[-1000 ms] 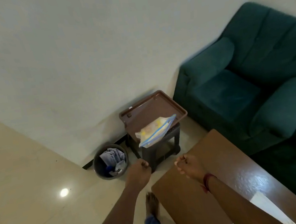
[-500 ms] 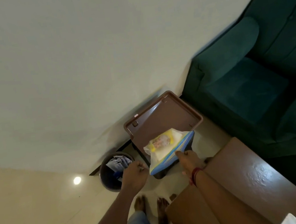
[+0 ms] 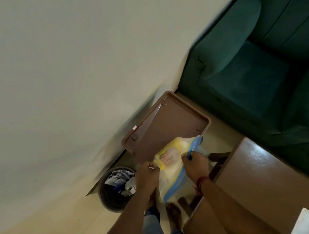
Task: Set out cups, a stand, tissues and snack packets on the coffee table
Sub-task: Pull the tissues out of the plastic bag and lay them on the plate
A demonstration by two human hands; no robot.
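While the clear, blue-edged packet point(image 3: 173, 168) hangs between both hands, its long axis runs from the tray's near right corner down toward the person's feet, with yellow-printed contents showing through the plastic. It sits over the near edge of the brown tray point(image 3: 162, 123), partly past it and above the floor. The right hand point(image 3: 195, 162) is closed on the blue edge near the top; the left hand point(image 3: 147, 176) is closed on the packet's left side, pinching the plastic. Both hands touch it, so neither is nearer, but the coffee table point(image 3: 256, 182) lies to the right, just beside the right forearm, so the carry would likely swing rightward and back.

Compared with half a second earlier, the left hand, then loosely fisted beside the packet, now grips it, and the packet has come off the tray toward the body. A second earlier both hands were apart from it.

Beyond lie a dark bin point(image 3: 116, 188) of crumpled paper at left, and a green sofa point(image 3: 260, 63) at right.
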